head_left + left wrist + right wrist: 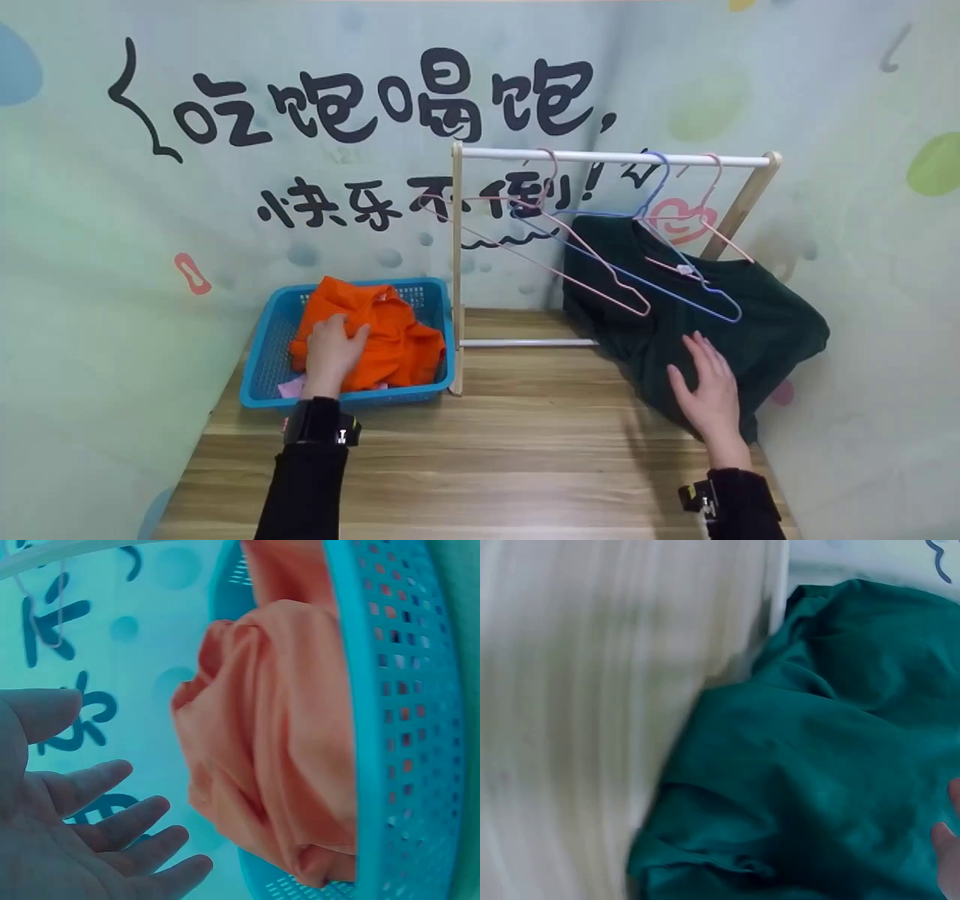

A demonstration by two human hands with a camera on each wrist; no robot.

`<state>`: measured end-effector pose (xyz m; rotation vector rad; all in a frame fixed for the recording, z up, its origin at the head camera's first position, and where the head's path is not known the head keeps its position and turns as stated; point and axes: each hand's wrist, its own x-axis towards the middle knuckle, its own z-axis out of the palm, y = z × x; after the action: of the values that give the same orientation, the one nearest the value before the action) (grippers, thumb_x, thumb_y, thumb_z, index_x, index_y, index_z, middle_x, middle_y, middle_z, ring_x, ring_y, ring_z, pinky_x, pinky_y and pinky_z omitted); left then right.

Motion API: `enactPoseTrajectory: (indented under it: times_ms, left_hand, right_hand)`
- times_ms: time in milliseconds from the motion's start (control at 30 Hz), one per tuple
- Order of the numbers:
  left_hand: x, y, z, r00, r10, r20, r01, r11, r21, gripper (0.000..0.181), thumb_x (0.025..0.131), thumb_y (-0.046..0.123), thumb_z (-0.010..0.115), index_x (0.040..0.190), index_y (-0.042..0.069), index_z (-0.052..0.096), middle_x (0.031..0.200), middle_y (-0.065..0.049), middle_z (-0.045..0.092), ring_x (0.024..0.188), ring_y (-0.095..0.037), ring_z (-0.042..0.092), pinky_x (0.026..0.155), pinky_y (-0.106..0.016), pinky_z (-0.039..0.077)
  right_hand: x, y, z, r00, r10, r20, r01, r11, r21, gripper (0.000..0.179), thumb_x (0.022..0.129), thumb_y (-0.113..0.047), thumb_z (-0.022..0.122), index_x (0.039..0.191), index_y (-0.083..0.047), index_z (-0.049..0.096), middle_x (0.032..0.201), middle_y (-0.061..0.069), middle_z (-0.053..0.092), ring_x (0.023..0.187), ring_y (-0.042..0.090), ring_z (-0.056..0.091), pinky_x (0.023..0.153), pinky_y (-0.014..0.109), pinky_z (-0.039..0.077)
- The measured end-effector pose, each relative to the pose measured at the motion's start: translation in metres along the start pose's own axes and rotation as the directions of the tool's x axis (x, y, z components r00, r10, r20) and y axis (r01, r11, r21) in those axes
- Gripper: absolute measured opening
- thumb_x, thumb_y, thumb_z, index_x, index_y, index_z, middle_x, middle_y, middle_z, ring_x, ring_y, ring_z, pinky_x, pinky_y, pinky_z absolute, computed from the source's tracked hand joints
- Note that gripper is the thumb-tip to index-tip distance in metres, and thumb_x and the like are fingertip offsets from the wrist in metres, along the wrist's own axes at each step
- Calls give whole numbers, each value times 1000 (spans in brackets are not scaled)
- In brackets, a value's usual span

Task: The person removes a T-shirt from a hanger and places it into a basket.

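Note:
My left hand (334,352) is held over an orange garment (382,330) bunched in a blue plastic basket (253,375). In the left wrist view its fingers (127,829) are spread and straight, a little apart from the cloth. A dark green shirt (757,337) hangs from the rack at the right, by the rightmost pink hanger (716,180). In front of the shirt is my right hand (709,394), fingers extended and holding nothing. Only its fingertips (946,840) show at the edge of the right wrist view, beside the green fabric.
The clothes rack (600,156) has a white bar and wooden uprights. A bare pink hanger (600,262) and a blue hanger (652,289) hang on it. Light purple cloth (291,388) peeks from under the orange garment. A printed curtain stands behind the wooden table (487,457).

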<state>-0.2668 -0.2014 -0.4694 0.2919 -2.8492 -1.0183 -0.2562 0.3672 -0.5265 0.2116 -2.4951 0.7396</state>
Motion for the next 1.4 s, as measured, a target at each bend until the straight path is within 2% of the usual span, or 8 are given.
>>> enactPoseTrajectory:
  times_ms: [200,467,667,833,1000,1167,1400]
  left_hand:
    - [-6,-7,13,1000,30,-1,-29,999,36,57,102,32,54,139,-10,44,134,-35,46,120,-50,43,100,-62,37]
    - [-15,-15,32,987,156,-35,-152,983,100,56,100,33,58,138,-6,49,133,-32,49,120,-49,46,98,-64,38]
    - [-24,-13,42,978,207,9,-207,973,98,60,101,37,56,143,-5,45,139,-31,46,126,-49,41,104,-64,33]
    - [-34,-8,52,969,245,25,-247,964,95,64,100,40,57,147,-2,41,147,-31,39,131,-49,37,105,-67,29]
    - [-44,-3,64,952,307,9,-306,946,108,69,98,40,61,150,0,38,150,-29,36,135,-47,34,108,-66,26]
    - [-54,3,77,927,376,-1,-371,915,156,73,96,42,64,150,1,38,151,-28,35,136,-46,34,108,-65,26]
    - [-71,12,95,901,429,56,-431,878,208,82,93,49,65,154,6,32,156,-24,29,140,-44,27,111,-65,21]
  right_hand:
    - [18,-8,-13,998,-34,-53,34,999,-5,51,94,-18,67,140,-4,52,147,17,48,134,39,42,113,53,28]
    - [36,-21,-32,986,-107,-126,108,994,2,48,92,-12,69,138,-6,56,142,13,55,130,36,48,113,47,31]
    - [59,-33,-48,968,-161,-190,164,987,-4,46,90,-9,69,135,-6,60,139,10,58,128,33,50,112,45,33]
    - [82,-39,-61,963,-177,-203,175,984,-32,44,93,-16,67,135,-8,60,140,10,57,131,32,48,113,44,31]
    - [103,-43,-71,970,-166,-176,155,985,-72,45,94,-19,66,137,-7,57,142,12,54,132,34,46,114,45,30]
    - [122,-47,-80,990,-79,-117,67,992,-107,50,97,-23,63,142,-8,51,146,14,49,136,34,40,115,47,27]
    - [136,-51,-86,999,36,13,-33,988,-150,54,100,-27,58,148,-8,43,153,16,39,141,37,32,116,55,19]
